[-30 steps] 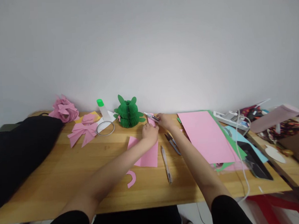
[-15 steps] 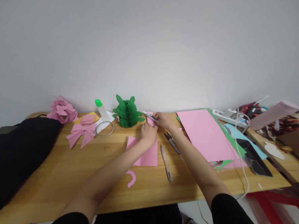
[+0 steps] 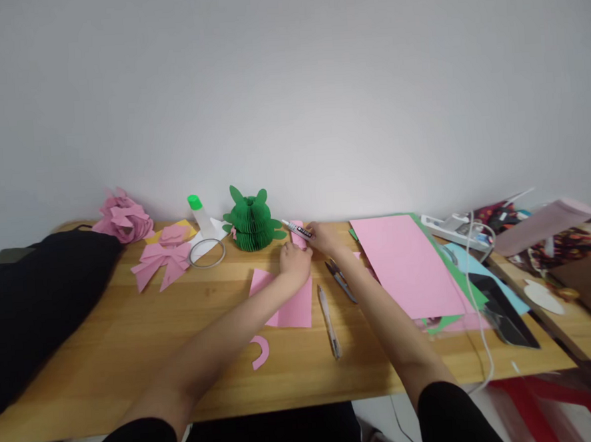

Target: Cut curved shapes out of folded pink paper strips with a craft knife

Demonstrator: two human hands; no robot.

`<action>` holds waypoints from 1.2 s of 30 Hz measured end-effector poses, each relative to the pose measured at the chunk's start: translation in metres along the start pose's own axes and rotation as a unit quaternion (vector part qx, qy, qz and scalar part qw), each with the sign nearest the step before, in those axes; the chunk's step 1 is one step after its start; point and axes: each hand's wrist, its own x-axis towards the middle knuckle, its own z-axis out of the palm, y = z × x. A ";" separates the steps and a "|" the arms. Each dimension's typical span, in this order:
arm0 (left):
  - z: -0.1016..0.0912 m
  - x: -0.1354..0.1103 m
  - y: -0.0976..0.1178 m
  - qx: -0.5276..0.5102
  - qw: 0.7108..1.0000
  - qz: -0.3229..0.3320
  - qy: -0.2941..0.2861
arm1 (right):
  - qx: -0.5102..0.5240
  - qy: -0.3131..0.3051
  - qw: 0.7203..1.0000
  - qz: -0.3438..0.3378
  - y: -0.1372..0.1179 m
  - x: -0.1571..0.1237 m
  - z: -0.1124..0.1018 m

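Note:
My left hand (image 3: 295, 261) has its fingers curled at the lower end of a small pink paper strip (image 3: 297, 226), partly covering it. My right hand (image 3: 322, 238) is closed at the back end of a white pen-shaped tube (image 3: 297, 229) with dark lettering, its narrow tip pointing left over the strip. The right fingertips are partly hidden. Under my left wrist lies a folded pink sheet (image 3: 296, 311). A curved pink cutout (image 3: 261, 352) lies nearer the table edge. Just left of the hands stands a green honeycomb-paper figure (image 3: 252, 225) with ears and leaf-shaped limbs.
Beside my right forearm lie a clear pen (image 3: 328, 322) and dark thread snips (image 3: 340, 281). Pink sheets (image 3: 411, 267) are stacked on the right, near a white cable (image 3: 472, 290). Leftward are a green-capped glue bottle (image 3: 201, 220), a ring (image 3: 206, 253), pink paper bows (image 3: 162, 259) and a black bag (image 3: 55, 302).

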 end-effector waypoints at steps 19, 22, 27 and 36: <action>0.003 -0.069 -0.129 -0.333 0.942 -0.042 0.022 | 0.332 0.073 0.940 0.042 -0.030 -0.111 0.034; 0.005 -0.080 -0.135 -0.350 0.936 -0.022 0.039 | 0.397 0.084 0.913 0.042 -0.026 -0.119 0.033; 0.011 -0.090 -0.129 -0.278 0.957 0.016 0.083 | 0.418 0.102 0.900 0.068 -0.025 -0.119 0.044; 0.021 -0.086 -0.097 -0.093 0.984 0.139 0.062 | 0.290 0.147 0.940 0.106 -0.034 -0.110 0.058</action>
